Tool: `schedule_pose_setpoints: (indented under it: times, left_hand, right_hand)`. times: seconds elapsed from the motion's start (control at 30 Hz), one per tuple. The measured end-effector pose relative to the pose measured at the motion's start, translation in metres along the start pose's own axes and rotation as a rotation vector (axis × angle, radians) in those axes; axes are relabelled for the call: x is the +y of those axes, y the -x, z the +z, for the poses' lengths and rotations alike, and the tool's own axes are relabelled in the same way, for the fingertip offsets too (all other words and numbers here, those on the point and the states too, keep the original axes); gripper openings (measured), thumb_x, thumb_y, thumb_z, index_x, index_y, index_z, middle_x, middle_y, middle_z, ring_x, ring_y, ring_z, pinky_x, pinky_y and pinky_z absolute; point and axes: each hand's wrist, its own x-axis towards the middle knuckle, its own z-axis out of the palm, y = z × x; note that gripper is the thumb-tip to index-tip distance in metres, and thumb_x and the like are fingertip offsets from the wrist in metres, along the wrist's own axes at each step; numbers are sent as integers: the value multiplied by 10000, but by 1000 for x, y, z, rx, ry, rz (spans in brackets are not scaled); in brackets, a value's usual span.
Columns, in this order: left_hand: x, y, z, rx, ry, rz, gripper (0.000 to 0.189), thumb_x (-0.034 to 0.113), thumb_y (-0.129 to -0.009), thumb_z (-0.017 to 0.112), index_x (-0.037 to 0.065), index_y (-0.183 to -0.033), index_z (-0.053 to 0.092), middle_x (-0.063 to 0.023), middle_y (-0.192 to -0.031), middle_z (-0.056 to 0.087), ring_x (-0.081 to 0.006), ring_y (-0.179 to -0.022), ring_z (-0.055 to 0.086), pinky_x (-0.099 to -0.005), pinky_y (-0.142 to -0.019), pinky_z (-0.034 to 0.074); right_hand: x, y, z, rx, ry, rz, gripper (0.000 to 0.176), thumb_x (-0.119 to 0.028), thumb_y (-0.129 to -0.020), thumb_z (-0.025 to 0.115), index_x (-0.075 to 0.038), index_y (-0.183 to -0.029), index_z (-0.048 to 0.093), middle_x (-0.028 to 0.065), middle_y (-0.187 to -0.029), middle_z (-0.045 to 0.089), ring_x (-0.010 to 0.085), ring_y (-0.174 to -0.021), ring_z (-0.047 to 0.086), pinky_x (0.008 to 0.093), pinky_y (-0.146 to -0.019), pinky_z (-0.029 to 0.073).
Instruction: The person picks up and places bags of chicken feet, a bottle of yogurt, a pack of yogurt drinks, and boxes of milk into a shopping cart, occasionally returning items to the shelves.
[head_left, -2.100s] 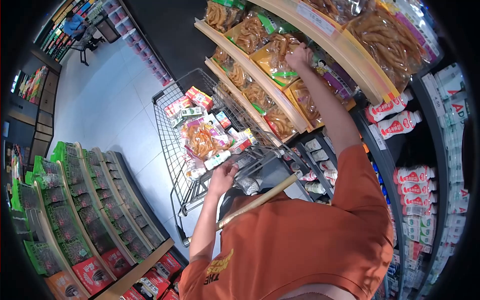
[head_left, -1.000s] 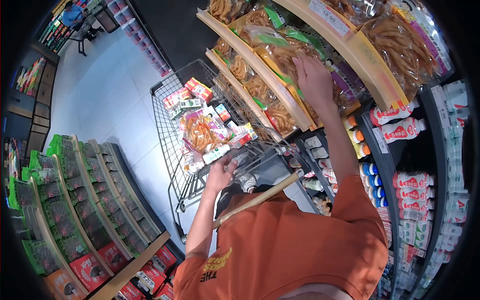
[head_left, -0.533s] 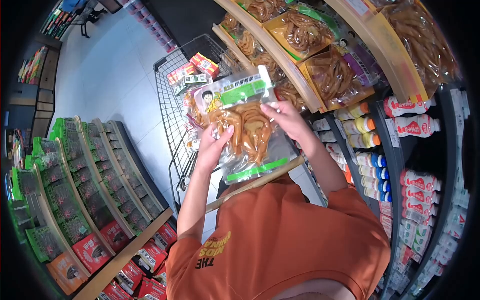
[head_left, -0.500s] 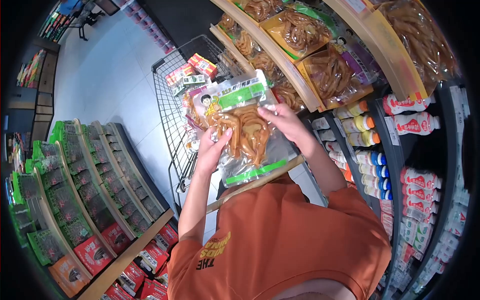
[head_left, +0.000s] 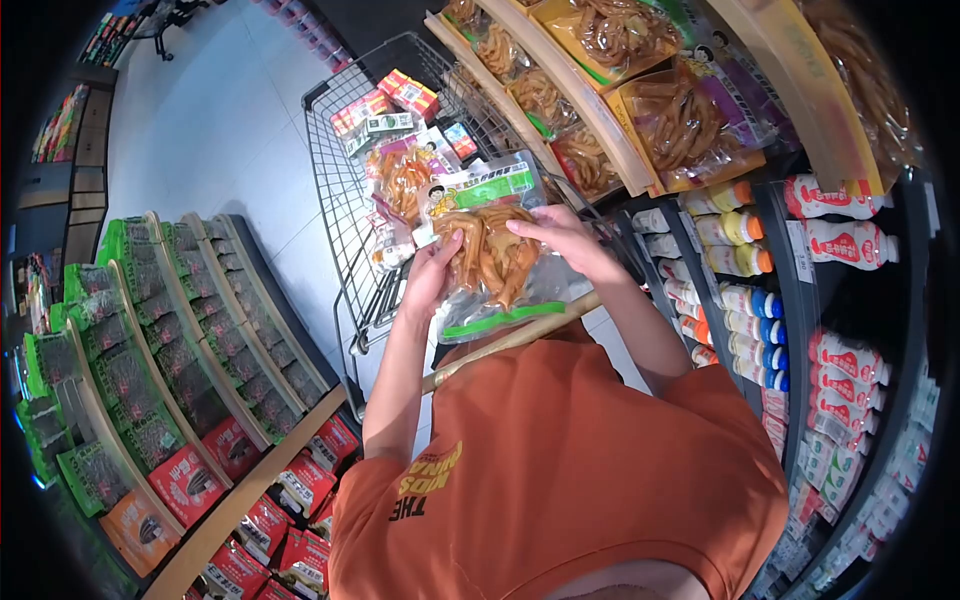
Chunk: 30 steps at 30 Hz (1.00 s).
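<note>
Between both hands, at chest height, is a clear plastic bag of chicken feet, with green bands and a cartoon figure on its label. My left hand grips its left edge, thumb on the front. My right hand holds the upper right edge, thumb pressed on the front; the fingers behind the bag are hidden. Just beyond stands a wire shopping cart. In it lie a similar bag of brown food, red-and-yellow packs and a green-and-white box.
On the right, shelves carry more bags of chicken feet above small bottles. A slanted rack of green snack packs stands on the left, with red packs below. Tiled floor stretches ahead on the left.
The bag has dropped slightly and shifted right, its top tipping away from me. Both hands moved with it, keeping their hold. More of the cart's contents now shows behind it.
</note>
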Motion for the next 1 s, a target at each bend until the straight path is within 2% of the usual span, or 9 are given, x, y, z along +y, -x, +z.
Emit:
schedule_pose_setpoints:
  times: [0.1, 0.33, 0.47, 0.5, 0.67, 0.7, 0.77, 0.97, 1.0]
  left_hand:
    - [13, 6, 8, 71, 41, -49, 320, 300, -973, 652, -6, -1067, 660, -19, -850, 688, -45, -590, 553, -194, -514, 398]
    - [45, -8, -47, 209, -169, 50, 441, 291, -996, 593, -82, -1231, 591, -128, -1148, 675, -182, -981, 655, -304, -862, 519]
    - [73, -54, -118, 579, -312, 296, 382, 282, -993, 592, -90, -1049, 662, -24, -707, 602, -83, -584, 521, -257, -485, 374]
    - [77, -71, -146, 563, -138, 278, 333, 259, -991, 595, -68, -1021, 645, -50, -753, 621, -109, -594, 552, -268, -489, 406]
    - [70, -145, -205, 510, 167, 147, 263, 229, -1008, 545, 9, -1144, 592, -117, -1055, 651, -239, -840, 661, -381, -697, 564]
    - [60, -160, -213, 400, 210, 119, 274, 279, -1027, 506, 74, -1195, 578, -97, -1142, 638, -271, -1010, 636, -461, -874, 539]
    - [26, -205, -246, 173, 268, 51, 309, 345, -1039, 479, 118, -1233, 559, -66, -1197, 618, -261, -1078, 594, -494, -965, 482]
    - [-62, -245, -213, 336, 485, 13, 351, 348, -1000, 554, 115, -1261, 582, -39, -1129, 630, -239, -972, 582, -419, -913, 481]
    - [-61, -238, -203, 402, 92, -38, 390, 354, -972, 586, 95, -1264, 593, -64, -1131, 648, -258, -986, 603, -419, -923, 486]
  right_hand:
    - [1, -3, 3, -23, 14, 18, 347, -322, -920, 713, -3, -1054, 683, 14, -876, 680, 78, -729, 640, 235, -574, 490]
    - [-3, 5, 5, -2, -94, 21, 369, -317, -975, 631, 17, -1131, 611, 87, -944, 672, 142, -746, 671, 257, -572, 528]
    - [6, 3, 2, -35, -91, 1, 334, -289, -987, 613, 6, -1144, 601, 114, -982, 673, 155, -791, 677, 275, -606, 549]
    - [8, 2, 1, -40, -91, -6, 332, -290, -986, 615, -2, -1151, 602, 112, -991, 673, 155, -793, 677, 277, -611, 550]
    - [7, 3, 1, -17, -70, 18, 303, -268, -996, 594, -14, -1160, 606, 113, -993, 671, 164, -798, 678, 283, -618, 556]
    - [6, 3, 2, -11, -63, 24, 297, -263, -999, 589, -15, -1161, 606, 114, -993, 671, 167, -799, 678, 285, -619, 557]
    - [5, 2, 4, 0, -66, 48, 288, -247, -999, 586, -13, -1167, 606, 118, -996, 670, 173, -798, 678, 289, -617, 559]
    - [6, 2, 8, 44, -82, 41, 255, -184, -978, 617, 2, -1153, 607, 116, -978, 665, 167, -765, 670, 281, -594, 552]
    - [7, 2, 8, 38, -88, 30, 252, -179, -979, 615, 3, -1152, 607, 117, -981, 665, 167, -764, 670, 282, -594, 552]
